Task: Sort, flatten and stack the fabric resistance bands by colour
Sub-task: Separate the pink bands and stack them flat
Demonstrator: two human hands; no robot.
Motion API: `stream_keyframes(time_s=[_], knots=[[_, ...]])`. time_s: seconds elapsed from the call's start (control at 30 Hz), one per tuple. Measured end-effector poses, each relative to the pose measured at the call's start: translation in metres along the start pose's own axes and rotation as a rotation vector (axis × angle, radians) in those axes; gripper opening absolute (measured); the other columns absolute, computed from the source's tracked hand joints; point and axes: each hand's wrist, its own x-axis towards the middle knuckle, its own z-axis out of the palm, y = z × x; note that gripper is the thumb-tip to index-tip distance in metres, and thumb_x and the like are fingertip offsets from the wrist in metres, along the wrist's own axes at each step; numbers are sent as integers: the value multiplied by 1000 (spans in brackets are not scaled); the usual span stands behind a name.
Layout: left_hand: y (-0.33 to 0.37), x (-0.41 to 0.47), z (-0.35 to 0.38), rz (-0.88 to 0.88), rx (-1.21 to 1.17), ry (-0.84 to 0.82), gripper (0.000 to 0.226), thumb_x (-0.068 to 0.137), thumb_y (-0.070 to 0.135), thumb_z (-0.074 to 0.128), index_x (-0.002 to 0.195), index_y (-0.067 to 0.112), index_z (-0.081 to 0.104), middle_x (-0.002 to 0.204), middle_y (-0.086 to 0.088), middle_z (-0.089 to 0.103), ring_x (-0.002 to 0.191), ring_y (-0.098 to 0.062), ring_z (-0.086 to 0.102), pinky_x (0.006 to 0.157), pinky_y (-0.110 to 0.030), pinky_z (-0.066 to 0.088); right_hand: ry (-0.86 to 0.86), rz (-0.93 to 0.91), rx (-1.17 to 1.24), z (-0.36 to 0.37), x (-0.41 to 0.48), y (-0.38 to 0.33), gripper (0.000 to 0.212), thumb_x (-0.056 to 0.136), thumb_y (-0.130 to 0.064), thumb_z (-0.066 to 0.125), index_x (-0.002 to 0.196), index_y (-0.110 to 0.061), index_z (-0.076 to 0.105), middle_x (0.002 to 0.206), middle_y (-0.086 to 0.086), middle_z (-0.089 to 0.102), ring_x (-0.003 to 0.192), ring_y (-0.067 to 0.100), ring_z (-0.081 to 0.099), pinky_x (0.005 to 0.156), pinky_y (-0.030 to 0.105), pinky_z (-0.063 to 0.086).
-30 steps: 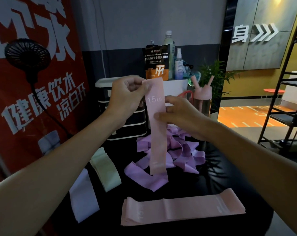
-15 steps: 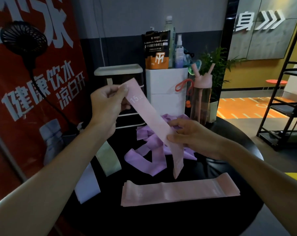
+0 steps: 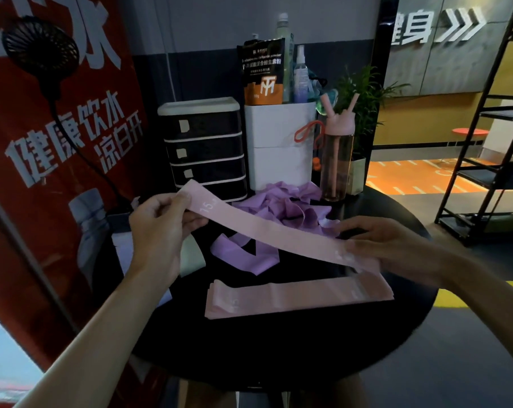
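I hold a pink band point(image 3: 279, 234) stretched flat between both hands above the round black table point(image 3: 279, 348). My left hand point(image 3: 161, 228) pinches its left end, marked 15. My right hand point(image 3: 379, 242) grips its right end, low over the stack. A flat stack of pink bands point(image 3: 296, 298) lies just below it on the table. A loose tangle of purple bands point(image 3: 281, 213) sits behind. A pale green band point(image 3: 192, 260) and a white or pale lilac band point(image 3: 123, 245) lie at the left, mostly hidden by my left arm.
At the table's back stand a black drawer unit point(image 3: 205, 151), a white box point(image 3: 279, 145) with a pouch and bottles on top, and a pink drink bottle point(image 3: 337, 160). A red banner point(image 3: 43, 142) with a fan is at the left; a black shelf rack point(image 3: 490, 160) is at the right.
The pink band went from hanging upright to lying nearly level. My left hand lowered its end, and my right hand slid along to the other end, down over the pink stack.
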Motion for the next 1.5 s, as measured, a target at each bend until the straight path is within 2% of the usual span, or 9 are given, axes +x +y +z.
stream_keyframes(time_s=[0.1, 0.13, 0.27, 0.4, 0.53, 0.83, 1.13, 1.27, 1.5], knots=[[-12, -17, -15, 3, 58, 45, 14, 97, 8, 60, 84, 5, 64, 74, -14, 68, 62, -17, 68, 59, -23, 57, 117, 7, 85, 0, -19, -2, 29, 83, -8, 68, 111, -14, 66, 106, 19, 69, 86, 16, 70, 68, 22, 57], [-18, -23, -19, 2, 93, 61, 13, 96, 9, 62, 84, 6, 64, 71, -12, 68, 61, -17, 67, 56, -24, 55, 174, 13, 50, 0, -24, -2, 26, 89, -2, 60, 111, -14, 65, 105, 16, 69, 81, 12, 69, 64, 20, 56], [-41, -48, -33, 163, 401, 86, 15, 91, 13, 67, 76, 13, 64, 70, -3, 64, 63, -10, 57, 63, -22, 48, 427, 26, -157, 5, -25, 17, 23, 95, -5, 55, 115, -17, 59, 106, 9, 67, 89, 18, 65, 75, 31, 54], [-53, -69, -39, 302, 597, -7, 19, 91, 10, 67, 73, 11, 59, 68, 2, 61, 64, -4, 56, 60, -9, 42, 670, -98, -296, 15, -14, 47, 20, 95, -8, 58, 113, -16, 57, 82, 5, 67, 68, 0, 59, 54, 10, 43], [-66, -76, -47, 322, 663, -75, 23, 90, 9, 67, 71, 15, 57, 64, 2, 58, 67, -13, 57, 57, -13, 42, 742, -174, -443, 17, -9, 71, 16, 94, -9, 60, 109, -15, 59, 70, 6, 60, 66, 10, 57, 55, 14, 38], [-82, -76, -56, 389, 903, -196, 26, 83, 5, 69, 70, 19, 50, 73, 4, 51, 69, -9, 51, 58, -24, 36, 699, -170, -504, 17, -7, 91, 19, 93, -7, 61, 101, -24, 56, 78, 3, 61, 73, 10, 56, 60, 4, 40], [-85, -77, -57, 274, 932, -204, 28, 87, 11, 66, 79, 24, 42, 78, 0, 52, 70, -11, 51, 58, -25, 38, 656, -151, -666, 17, -6, 91, 17, 92, -6, 62, 106, -15, 60, 77, -8, 45, 69, 6, 47, 57, 10, 39], [-83, -73, -57, 274, 952, -266, 20, 89, 20, 64, 102, 26, 50, 105, 6, 49, 89, -6, 52, 70, -22, 41, 575, -118, -723, 13, -3, 89, 23, 91, -13, 64, 114, -16, 62, 106, -3, 41, 94, 18, 50, 77, 17, 38], [-63, -52, -44, 323, 1055, -465, 20, 91, 32, 63, 108, 22, 64, 110, 12, 57, 103, -11, 56, 90, -38, 49, 223, -49, -959, 1, 2, 68, 39, 95, -26, 57, 134, -19, 55, 131, -3, 52, 120, 16, 50, 100, 33, 40]])
